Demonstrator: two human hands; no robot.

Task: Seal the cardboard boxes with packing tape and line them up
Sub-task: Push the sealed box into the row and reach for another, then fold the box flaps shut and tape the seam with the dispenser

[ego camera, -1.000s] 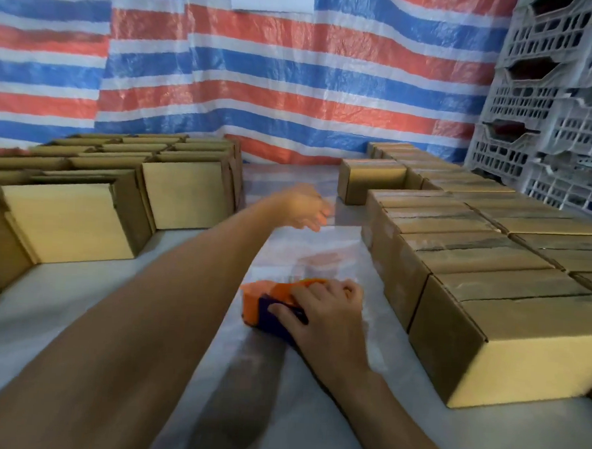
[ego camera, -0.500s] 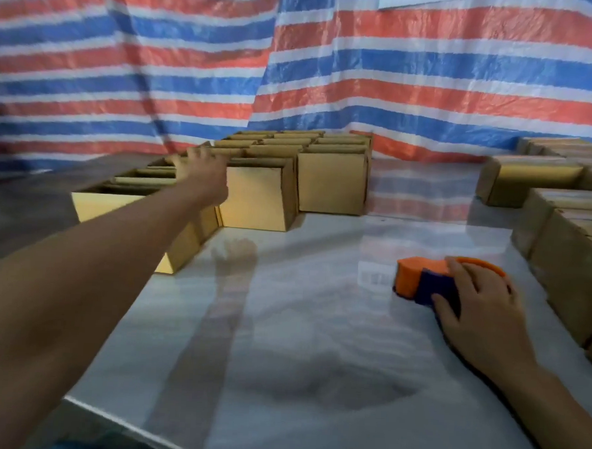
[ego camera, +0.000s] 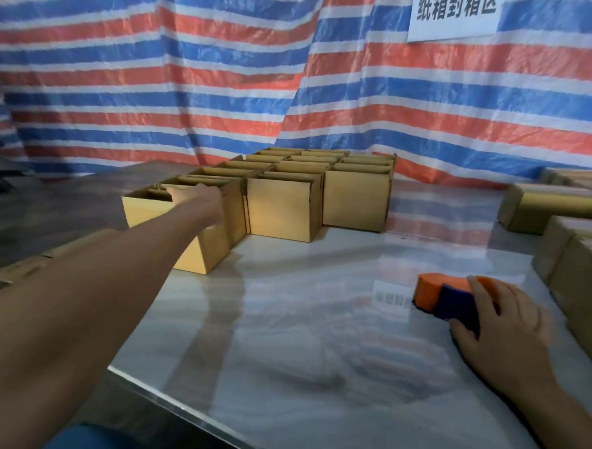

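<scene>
right fingers [ego camera: 482, 296] first: they're curled over the top of the orange-and-blue tape dispenser [ego camera: 441, 297], thumb hooked round its near blue side, so the right hand [ego camera: 503, 326] has a full grip on it. the dispenser sits flat on the glossy white table [ego camera: 315, 345], over on the right, near the closed boxes [ego camera: 580, 273] ranked along that edge.

now across to the other side. the left fingers [ego camera: 178, 193] are stretched out fairly straight over the top of the nearest open box [ego camera: 207, 250], and the left hand [ego camera: 203, 200] lies on its rim – but the thumb is hidden, and whether anything is pinched there we cannot tell. the arm runs long and straight in from the lower left.

that box stands at the near left corner of a block of open cardboard boxes [ego camera: 285, 210], packed side by side in rows at the far left of the table, tops open, the back row close to the wall covering. the block and the dispenser are well apart, with shiny tabletop between them.

behind it all hangs a red, white and blue striped tarpaulin [ego camera: 192, 81] – and up at the top right, a white paper sign [ego camera: 453, 13] with dark characters is fixed to it.
</scene>
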